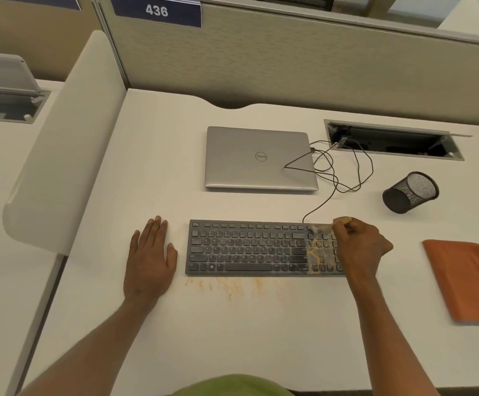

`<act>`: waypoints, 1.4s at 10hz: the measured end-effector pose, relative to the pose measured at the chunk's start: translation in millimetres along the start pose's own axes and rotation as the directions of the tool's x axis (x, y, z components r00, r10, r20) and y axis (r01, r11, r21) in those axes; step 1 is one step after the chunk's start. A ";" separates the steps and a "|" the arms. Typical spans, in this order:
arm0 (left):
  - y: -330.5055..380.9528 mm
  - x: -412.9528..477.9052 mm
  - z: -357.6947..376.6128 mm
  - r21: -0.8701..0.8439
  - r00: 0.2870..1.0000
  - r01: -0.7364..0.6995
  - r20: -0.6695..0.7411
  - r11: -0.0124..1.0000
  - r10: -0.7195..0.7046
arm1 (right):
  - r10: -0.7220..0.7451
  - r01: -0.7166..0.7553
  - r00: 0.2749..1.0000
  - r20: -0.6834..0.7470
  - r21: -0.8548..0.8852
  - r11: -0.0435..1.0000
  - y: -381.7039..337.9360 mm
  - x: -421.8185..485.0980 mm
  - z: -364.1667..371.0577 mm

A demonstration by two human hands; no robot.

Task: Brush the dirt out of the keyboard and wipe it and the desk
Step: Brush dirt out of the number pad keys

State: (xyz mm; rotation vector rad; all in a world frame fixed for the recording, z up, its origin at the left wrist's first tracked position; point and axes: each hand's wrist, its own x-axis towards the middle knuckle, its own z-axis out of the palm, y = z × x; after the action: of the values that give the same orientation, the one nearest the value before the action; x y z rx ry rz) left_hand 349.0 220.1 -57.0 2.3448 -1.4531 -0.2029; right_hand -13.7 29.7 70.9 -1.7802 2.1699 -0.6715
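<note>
A black keyboard (249, 248) lies on the white desk (232, 332). Orange-brown dirt (317, 252) covers its right-hand keys, and more crumbs (228, 287) are scattered on the desk just in front of it. My right hand (360, 244) is over the keyboard's right end and grips a small brush (320, 228), whose pale, blurred bristles touch the top row of keys. My left hand (151, 257) rests flat on the desk to the left of the keyboard, fingers straight. A folded orange cloth (465, 280) lies on the desk at the right.
A closed silver laptop (259, 158) sits behind the keyboard, with loose black cables (341, 170) running to an open cable hatch (395, 140). A black mesh pen cup (411, 192) lies on its side at the right. A partition panel (61, 144) borders the left.
</note>
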 end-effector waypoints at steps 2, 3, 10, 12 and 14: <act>0.7 -0.1 -0.8 -0.006 1.000 -0.002 -0.011 1.000 0.002 | -0.011 0.012 0.999 -0.033 0.032 0.999 -0.1 4.6 0.1; 1.1 0.0 -0.4 -0.009 1.000 -0.002 -0.009 1.000 0.002 | -0.021 0.021 1.000 0.000 0.009 1.000 1.3 3.0 -1.0; 1.3 0.7 -0.8 0.009 1.000 -0.002 0.000 1.000 0.002 | 0.039 -0.043 0.999 0.030 0.169 0.985 18.7 33.8 -23.4; 1.6 0.8 -1.3 0.009 1.000 -0.003 -0.003 1.000 0.003 | 0.067 -0.067 0.998 -0.018 0.007 0.998 22.8 39.2 -20.0; 1.1 0.7 -0.7 0.016 1.000 -0.006 -0.003 1.000 0.006 | 0.080 -0.082 0.997 0.016 0.132 0.988 24.2 42.8 -23.0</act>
State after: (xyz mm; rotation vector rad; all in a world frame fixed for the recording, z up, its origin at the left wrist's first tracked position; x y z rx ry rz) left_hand 348.6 219.3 -55.9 2.3516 -1.4650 -0.1864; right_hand -54.7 -4.1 82.5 -1.6163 2.1243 -0.7662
